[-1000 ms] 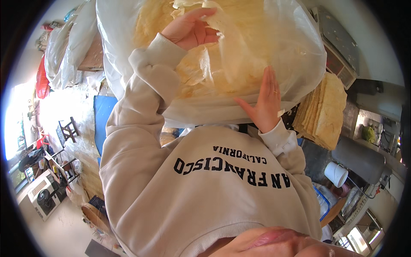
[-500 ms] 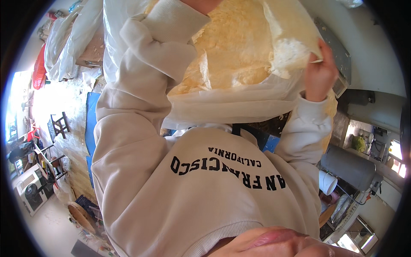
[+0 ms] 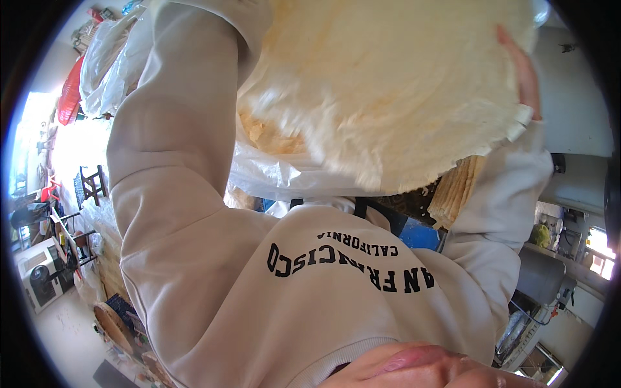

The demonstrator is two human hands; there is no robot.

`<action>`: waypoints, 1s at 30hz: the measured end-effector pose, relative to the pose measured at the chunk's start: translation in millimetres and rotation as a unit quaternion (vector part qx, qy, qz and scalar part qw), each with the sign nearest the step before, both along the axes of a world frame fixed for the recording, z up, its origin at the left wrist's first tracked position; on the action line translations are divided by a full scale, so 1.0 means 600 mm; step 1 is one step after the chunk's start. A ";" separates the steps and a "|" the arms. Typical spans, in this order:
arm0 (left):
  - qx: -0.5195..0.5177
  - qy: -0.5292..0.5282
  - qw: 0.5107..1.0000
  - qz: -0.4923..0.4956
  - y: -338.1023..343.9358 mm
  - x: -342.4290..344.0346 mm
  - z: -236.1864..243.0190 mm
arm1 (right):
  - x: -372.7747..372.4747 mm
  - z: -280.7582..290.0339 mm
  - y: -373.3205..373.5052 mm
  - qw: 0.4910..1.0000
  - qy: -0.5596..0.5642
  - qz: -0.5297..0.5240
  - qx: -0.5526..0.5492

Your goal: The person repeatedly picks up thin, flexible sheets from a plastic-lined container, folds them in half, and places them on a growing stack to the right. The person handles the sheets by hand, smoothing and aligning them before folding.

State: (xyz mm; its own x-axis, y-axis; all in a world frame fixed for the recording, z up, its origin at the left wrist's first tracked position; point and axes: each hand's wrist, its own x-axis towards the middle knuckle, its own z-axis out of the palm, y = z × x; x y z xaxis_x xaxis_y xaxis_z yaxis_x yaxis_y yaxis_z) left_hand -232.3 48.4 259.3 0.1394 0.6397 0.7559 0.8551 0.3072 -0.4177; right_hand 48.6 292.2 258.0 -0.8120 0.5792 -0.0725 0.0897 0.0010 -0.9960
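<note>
Head view: pale sheet (image 3: 401,90) across the upper middle.
Right hand (image 3: 528,77): upper right, touching the sheet's edge; how far its fingers close, cannot tell.
Left hand: out of sight, fingers cannot be told.

Upside-down black capitals (image 3: 388,280) run in two lines across the beige sweatshirt (image 3: 310,317). Any other print seems too small to read.

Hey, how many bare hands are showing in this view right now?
1: the right hand, at the upper right, against the edge of the raised pale sheet. The left hand is out of sight; only the left sleeve shows.
</note>
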 end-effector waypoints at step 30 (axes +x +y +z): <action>-0.336 -0.351 0.861 0.152 -0.419 0.045 -0.303 | 0.112 -0.271 0.014 0.674 -0.066 0.320 0.663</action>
State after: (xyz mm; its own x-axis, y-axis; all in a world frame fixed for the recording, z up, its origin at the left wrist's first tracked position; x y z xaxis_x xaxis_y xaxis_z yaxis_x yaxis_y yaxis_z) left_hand -205.5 -202.9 77.5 -0.4516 0.8917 0.0311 0.8921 0.4518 -0.0010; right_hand 116.1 300.6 95.6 -0.9635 -0.2590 0.0680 -0.2633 0.9625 -0.0654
